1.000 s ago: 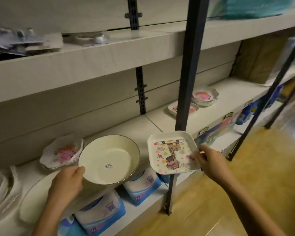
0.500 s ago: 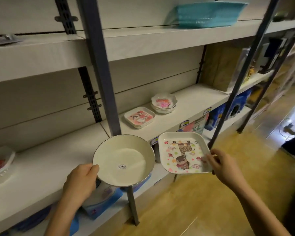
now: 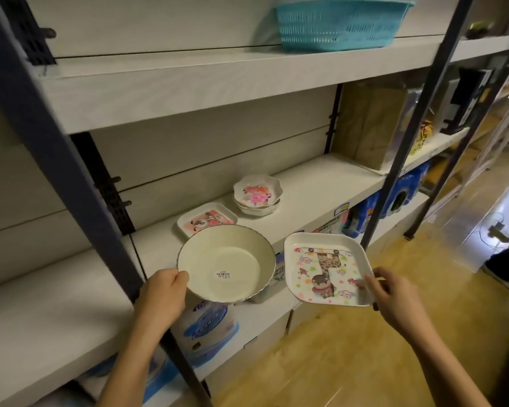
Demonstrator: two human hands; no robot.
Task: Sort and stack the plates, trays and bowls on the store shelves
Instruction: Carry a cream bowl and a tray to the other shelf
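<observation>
Bowl [image 3: 227, 265] rim gripped, left hand [image 3: 165, 295]; tray [image 3: 326, 268] edge pinched, right hand [image 3: 394, 298]; both off shelf [image 3: 306, 183]

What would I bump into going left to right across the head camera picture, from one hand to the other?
left hand → cream bowl → giraffe tray → right hand

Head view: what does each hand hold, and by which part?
The left hand grips the cream bowl by its left rim; the right hand pinches the giraffe tray at its right edge.
</observation>
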